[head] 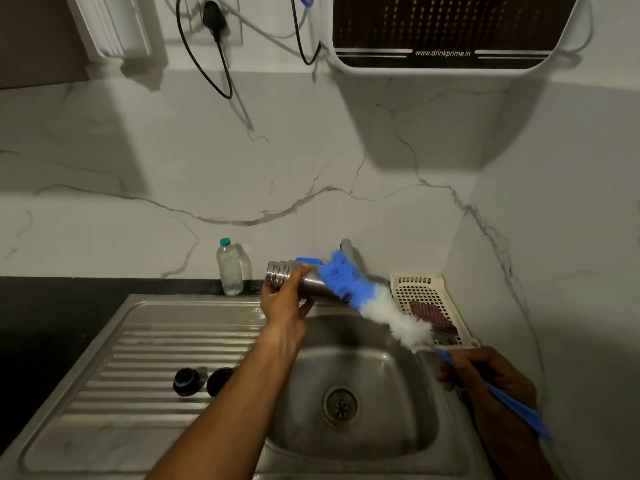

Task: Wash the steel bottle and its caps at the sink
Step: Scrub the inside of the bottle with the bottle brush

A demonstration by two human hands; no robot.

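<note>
My left hand (282, 303) grips the steel bottle (278, 271) near its threaded mouth and holds it on its side above the sink basin (398, 410), mouth pointing left. My right hand (485, 370) holds the blue handle of a bottle brush (363, 294). Its blue and white bristles lie across the far part of the bottle and hide that end. Two black caps (187, 381) (219, 380) stand side by side on the ribbed drainboard (138, 358), left of my left forearm.
A clear plastic water bottle (229, 268) with a teal cap stands at the sink's back edge. The tap (346, 249) rises behind the brush. A white perforated tray (424, 299) with a brown scrub pad sits at the right corner. A water purifier (446, 32) hangs above.
</note>
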